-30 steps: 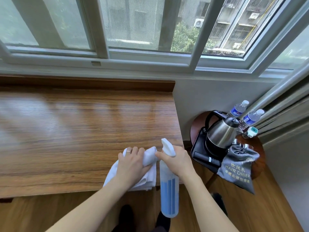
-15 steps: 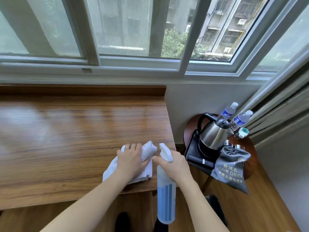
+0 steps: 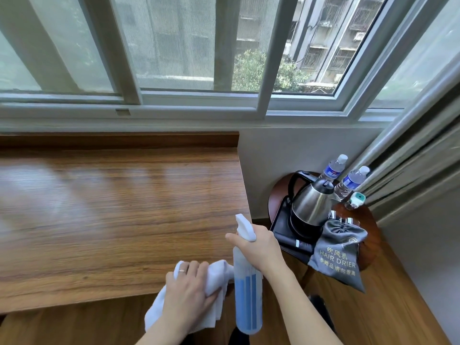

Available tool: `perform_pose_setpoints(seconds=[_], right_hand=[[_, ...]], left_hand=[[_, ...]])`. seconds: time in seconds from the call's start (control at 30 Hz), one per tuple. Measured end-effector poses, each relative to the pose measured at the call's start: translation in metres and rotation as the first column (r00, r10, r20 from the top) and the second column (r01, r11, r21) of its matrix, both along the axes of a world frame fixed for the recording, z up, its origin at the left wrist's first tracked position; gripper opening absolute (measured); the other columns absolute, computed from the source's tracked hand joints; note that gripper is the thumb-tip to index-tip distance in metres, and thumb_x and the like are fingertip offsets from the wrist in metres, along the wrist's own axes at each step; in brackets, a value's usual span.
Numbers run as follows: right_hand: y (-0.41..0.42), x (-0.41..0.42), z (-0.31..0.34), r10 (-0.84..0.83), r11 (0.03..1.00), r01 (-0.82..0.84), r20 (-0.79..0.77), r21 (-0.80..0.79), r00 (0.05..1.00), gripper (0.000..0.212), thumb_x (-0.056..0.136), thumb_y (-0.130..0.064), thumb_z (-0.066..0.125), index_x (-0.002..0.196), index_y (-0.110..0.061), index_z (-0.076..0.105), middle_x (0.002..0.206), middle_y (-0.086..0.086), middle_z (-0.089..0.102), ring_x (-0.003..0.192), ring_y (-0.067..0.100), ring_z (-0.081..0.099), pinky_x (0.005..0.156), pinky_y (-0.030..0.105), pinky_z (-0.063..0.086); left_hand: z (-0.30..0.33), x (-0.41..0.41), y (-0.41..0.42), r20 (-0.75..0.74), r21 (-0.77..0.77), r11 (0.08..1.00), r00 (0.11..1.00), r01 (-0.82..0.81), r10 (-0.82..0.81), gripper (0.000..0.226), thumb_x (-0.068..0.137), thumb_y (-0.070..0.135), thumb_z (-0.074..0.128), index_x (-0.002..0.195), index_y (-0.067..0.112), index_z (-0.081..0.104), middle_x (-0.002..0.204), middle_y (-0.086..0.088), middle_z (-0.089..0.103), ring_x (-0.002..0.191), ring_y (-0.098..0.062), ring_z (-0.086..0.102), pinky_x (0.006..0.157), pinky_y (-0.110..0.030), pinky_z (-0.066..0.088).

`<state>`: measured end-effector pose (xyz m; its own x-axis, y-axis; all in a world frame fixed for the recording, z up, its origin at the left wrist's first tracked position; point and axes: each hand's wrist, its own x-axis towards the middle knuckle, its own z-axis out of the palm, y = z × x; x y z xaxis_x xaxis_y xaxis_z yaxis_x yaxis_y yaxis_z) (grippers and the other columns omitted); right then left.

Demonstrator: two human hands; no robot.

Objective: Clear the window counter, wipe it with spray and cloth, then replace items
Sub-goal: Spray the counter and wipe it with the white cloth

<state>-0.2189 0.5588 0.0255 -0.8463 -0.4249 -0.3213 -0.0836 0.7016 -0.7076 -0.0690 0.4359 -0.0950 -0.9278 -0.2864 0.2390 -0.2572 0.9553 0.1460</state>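
While I look down through the head camera, I see a wooden window counter (image 3: pixel 112 207) stretching from the left to about the middle, beneath a wide sliding window (image 3: pixel 174 58). At its near right corner, the left hand (image 3: pixel 190 292) lies on a white cloth (image 3: pixel 214 277), fingers curled over the bunched fabric and gripping it; a ring sits on one finger. Part of the cloth hangs over the near edge. Just to its right, the right hand (image 3: pixel 258 247) is wrapped round the neck of a spray bottle (image 3: pixel 249 302), which is upright, its white nozzle pointing far-left and blue liquid in its lower half. Further right, apart from the counter, a round side table (image 3: pixel 371 235) holds a black tray (image 3: pixel 281 225), a steel kettle (image 3: pixel 311 205), two water bottles (image 3: pixel 351 181) and a grey hair drier bag (image 3: pixel 338 255). Curtains (image 3: pixel 418 150) hang on the far right.
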Motion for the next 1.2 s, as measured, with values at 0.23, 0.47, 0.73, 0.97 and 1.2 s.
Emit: perform_pose_setpoints(seconds=[0.23, 0.47, 0.73, 0.97, 1.2], right_hand=[[0.006, -0.01, -0.005, 0.013, 1.0, -0.013, -0.001, 0.004, 1.0, 0.037, 0.08, -0.057, 0.067, 0.068, -0.022, 0.058, 0.068, -0.004, 0.06, 0.063, 0.01, 0.054, 0.056, 0.025, 0.04], [0.015, -0.014, -0.01, 0.018, 1.0, -0.018, 0.048, -0.003, 0.999, 0.033, 0.077, -0.056, 0.064, 0.074, -0.023, 0.062, 0.073, -0.002, 0.065, 0.07, 0.014, 0.06, 0.061, 0.031, 0.045], [0.026, -0.015, -0.016, 0.017, 1.0, -0.017, 0.043, 0.006, 0.999, 0.033, 0.079, -0.054, 0.066, 0.071, -0.022, 0.06, 0.066, -0.005, 0.058, 0.063, 0.011, 0.055, 0.059, 0.03, 0.043], [0.034, -0.013, -0.018, 0.027, 1.0, -0.027, 0.048, -0.003, 0.998, 0.042, 0.075, -0.059, 0.064, 0.077, -0.017, 0.067, 0.075, 0.002, 0.067, 0.07, 0.015, 0.063, 0.063, 0.033, 0.049], [0.044, -0.018, -0.021, 0.047, 0.999, -0.047, 0.046, 0.012, 0.998, 0.041, 0.076, -0.059, 0.064, 0.078, -0.018, 0.067, 0.076, 0.002, 0.067, 0.067, 0.013, 0.06, 0.059, 0.029, 0.044]], left_hand=[[0.01, -0.049, -0.027, 0.046, -0.001, 1.0, 0.998, -0.031, 0.031, 0.051, 0.078, 0.067, 0.045, 0.084, 0.018, 0.059, 0.079, 0.002, 0.058, 0.075, -0.026, 0.059, 0.056, -0.037, 0.039], [0.01, -0.105, -0.038, 0.1, -0.01, 0.994, 0.989, -0.113, 0.113, 0.059, 0.072, 0.072, 0.045, 0.081, 0.014, 0.059, 0.076, 0.0, 0.059, 0.074, -0.028, 0.059, 0.057, -0.036, 0.037], [0.013, -0.082, -0.011, 0.19, 0.001, 0.995, 0.977, -0.098, 0.096, 0.07, 0.06, 0.082, 0.045, 0.089, 0.02, 0.06, 0.082, 0.005, 0.061, 0.08, -0.025, 0.059, 0.058, -0.036, 0.036], [0.013, -0.039, 0.029, 0.164, -0.014, 0.999, 0.986, -0.034, 0.035, 0.066, 0.054, 0.077, 0.063, 0.086, 0.019, 0.059, 0.078, 0.002, 0.058, 0.072, -0.025, 0.057, 0.056, -0.035, 0.031], [0.007, -0.036, 0.03, 0.112, -0.008, 0.999, 0.992, -0.049, 0.049, 0.062, 0.058, 0.075, 0.058, 0.085, 0.019, 0.06, 0.078, 0.003, 0.058, 0.075, -0.025, 0.058, 0.058, -0.035, 0.032]])
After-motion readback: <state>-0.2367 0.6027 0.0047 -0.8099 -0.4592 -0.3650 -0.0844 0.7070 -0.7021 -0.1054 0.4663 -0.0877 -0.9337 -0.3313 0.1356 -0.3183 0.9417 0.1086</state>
